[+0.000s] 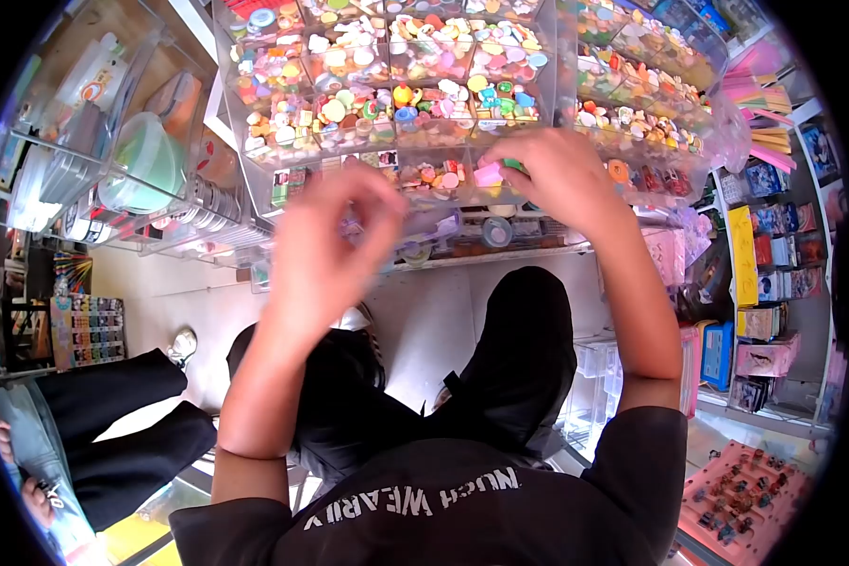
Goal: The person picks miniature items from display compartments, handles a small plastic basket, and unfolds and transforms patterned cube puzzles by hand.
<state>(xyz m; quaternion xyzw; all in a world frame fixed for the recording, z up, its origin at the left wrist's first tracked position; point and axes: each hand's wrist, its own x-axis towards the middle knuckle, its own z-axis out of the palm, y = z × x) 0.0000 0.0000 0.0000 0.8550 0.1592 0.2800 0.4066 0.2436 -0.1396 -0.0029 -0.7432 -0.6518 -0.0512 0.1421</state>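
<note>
Right hand [558, 172]: my thumb and fingers are clamped on the pink-and-green piece [489, 174], near the front of the clear tray [559, 75].
Left hand [328, 236]: blurred; I can't tell if my fingers meet or hold anything.
Crowded charms [430, 177]: a loose pinch could lose the piece among similar colours.

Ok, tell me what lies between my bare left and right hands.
The head view shows small red and pink pieces, plus a small pink item, between your left hand and right hand.

The wearer's two hands [335, 241] [558, 179], one mint-green bowl [149, 162], one pink tray [774, 530]
</note>
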